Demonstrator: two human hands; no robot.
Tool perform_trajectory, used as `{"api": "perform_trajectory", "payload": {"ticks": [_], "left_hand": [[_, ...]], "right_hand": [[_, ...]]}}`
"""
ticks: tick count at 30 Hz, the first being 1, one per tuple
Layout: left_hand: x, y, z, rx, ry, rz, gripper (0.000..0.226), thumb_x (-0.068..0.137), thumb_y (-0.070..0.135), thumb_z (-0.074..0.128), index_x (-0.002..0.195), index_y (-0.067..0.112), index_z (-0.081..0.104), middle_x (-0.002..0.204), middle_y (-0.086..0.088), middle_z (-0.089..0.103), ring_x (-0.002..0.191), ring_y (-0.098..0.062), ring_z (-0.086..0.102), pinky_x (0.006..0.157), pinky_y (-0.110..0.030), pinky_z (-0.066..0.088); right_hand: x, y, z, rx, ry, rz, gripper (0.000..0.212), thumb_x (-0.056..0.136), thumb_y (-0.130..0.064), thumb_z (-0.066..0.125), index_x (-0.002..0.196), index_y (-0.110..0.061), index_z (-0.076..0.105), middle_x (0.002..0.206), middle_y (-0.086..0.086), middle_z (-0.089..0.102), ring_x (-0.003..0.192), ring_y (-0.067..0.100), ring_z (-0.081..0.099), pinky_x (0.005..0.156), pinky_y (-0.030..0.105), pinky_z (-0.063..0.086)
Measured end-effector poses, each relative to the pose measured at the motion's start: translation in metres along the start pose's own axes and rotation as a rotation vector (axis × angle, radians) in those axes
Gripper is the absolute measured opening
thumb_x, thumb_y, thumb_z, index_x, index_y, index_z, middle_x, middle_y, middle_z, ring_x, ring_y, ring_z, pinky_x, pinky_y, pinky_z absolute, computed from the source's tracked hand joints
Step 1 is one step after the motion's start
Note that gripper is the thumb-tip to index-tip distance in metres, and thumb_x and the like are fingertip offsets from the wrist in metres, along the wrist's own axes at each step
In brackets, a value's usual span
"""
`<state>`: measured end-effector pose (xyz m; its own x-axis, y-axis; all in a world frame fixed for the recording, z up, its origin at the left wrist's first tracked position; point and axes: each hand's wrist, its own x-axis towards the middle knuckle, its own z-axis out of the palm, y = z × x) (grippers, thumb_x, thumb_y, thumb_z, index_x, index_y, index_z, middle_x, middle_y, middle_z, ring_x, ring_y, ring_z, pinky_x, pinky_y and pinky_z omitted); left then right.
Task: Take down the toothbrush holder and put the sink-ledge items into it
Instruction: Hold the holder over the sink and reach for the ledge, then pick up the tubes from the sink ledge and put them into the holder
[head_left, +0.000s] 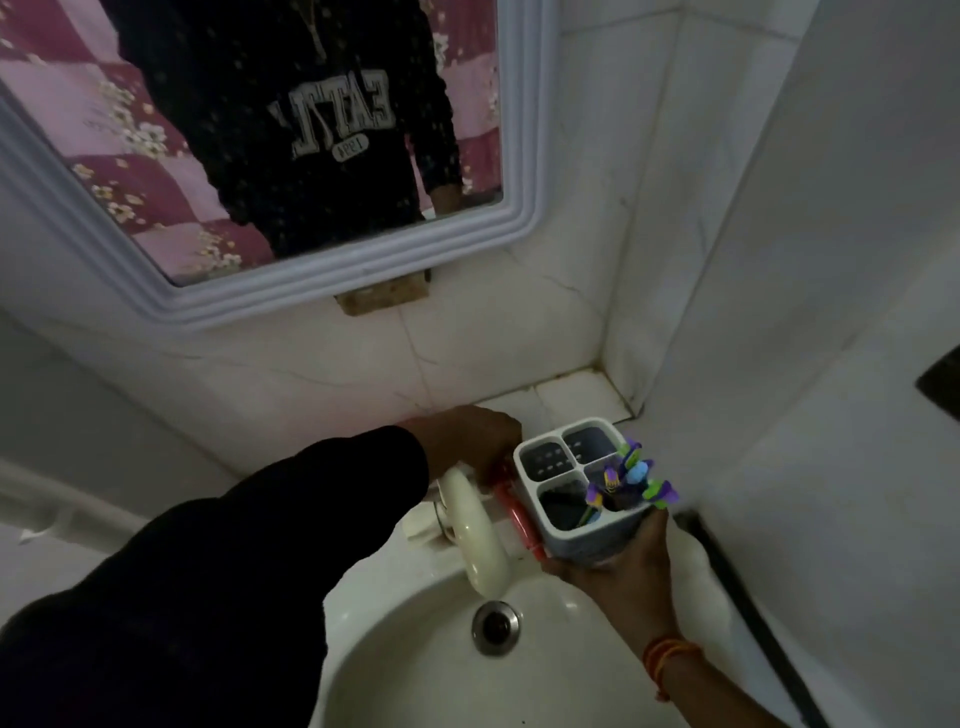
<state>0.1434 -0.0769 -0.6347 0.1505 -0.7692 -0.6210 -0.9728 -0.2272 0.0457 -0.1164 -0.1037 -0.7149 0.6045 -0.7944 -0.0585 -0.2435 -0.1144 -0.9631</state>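
Note:
My right hand (613, 564) grips a white four-compartment toothbrush holder (558, 470) from below, holding it above the sink's right side. Several purple, green and blue toothbrushes (631, 480) stand in its near right compartment; the other compartments look empty. My left hand (467, 436) reaches over the ledge behind the tap, fingers curled down onto a red tube (517, 512) that lies along the ledge beside the holder. Whether the tube is lifted I cannot tell.
A cream curved tap (478, 535) arches over the white sink basin (395, 654) with its metal drain (496, 626). A white-framed mirror (332, 280) hangs above. Tiled walls form a corner at right (623, 405). A dark pipe (737, 587) runs along the right wall.

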Motion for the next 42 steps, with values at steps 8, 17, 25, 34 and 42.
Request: {"api": "perform_trajectory", "payload": {"ticks": [8,17,25,34,42], "left_hand": [[-0.002,-0.018,-0.018,-0.062,0.090,0.187,0.021,0.079,0.016,0.076,0.099,0.011,0.080,0.093,-0.007,0.078,0.082,-0.021,0.071,0.083,-0.039,0.058],[-0.104,0.023,-0.116,-0.102,0.677,0.051,0.019,0.085,0.028,0.072,0.099,0.020,0.083,0.093,0.001,0.081,0.085,-0.015,0.073,0.082,-0.032,0.058],[-0.096,0.071,-0.099,-0.091,0.682,0.079,0.025,0.087,0.036,0.066,0.099,0.022,0.082,0.089,0.002,0.081,0.083,-0.017,0.074,0.080,-0.035,0.059],[-0.077,0.032,-0.059,-0.438,0.537,-0.041,0.021,0.084,0.031,0.077,0.100,0.018,0.083,0.099,0.002,0.081,0.093,-0.010,0.074,0.092,-0.028,0.056],[-0.051,-0.038,0.028,-0.082,0.215,-0.279,0.032,0.084,0.029,0.067,0.111,0.011,0.069,0.116,-0.012,0.061,0.107,-0.032,0.065,0.087,-0.040,0.056]], "right_hand": [[0.005,0.031,-0.003,-0.186,-0.008,0.071,0.091,0.044,-0.047,0.101,0.121,-0.008,0.073,0.120,0.006,0.075,0.118,0.020,0.068,0.104,0.037,0.052],[0.014,0.017,-0.004,-0.041,-0.120,0.107,0.093,0.042,-0.047,0.099,0.123,-0.009,0.072,0.117,-0.003,0.077,0.113,0.001,0.070,0.090,0.004,0.050],[0.022,0.018,0.004,0.012,-0.158,0.034,0.088,0.049,-0.017,0.104,0.128,-0.005,0.066,0.119,0.000,0.075,0.106,-0.017,0.065,0.083,-0.001,0.049],[0.026,0.017,0.006,0.068,-0.172,0.011,0.102,0.043,-0.042,0.102,0.133,-0.015,0.063,0.126,-0.005,0.074,0.121,0.004,0.068,0.097,0.018,0.057],[0.025,0.017,0.011,0.114,-0.158,0.001,0.104,0.037,-0.063,0.097,0.124,-0.014,0.070,0.119,-0.007,0.078,0.116,0.004,0.071,0.098,0.027,0.059]]}}
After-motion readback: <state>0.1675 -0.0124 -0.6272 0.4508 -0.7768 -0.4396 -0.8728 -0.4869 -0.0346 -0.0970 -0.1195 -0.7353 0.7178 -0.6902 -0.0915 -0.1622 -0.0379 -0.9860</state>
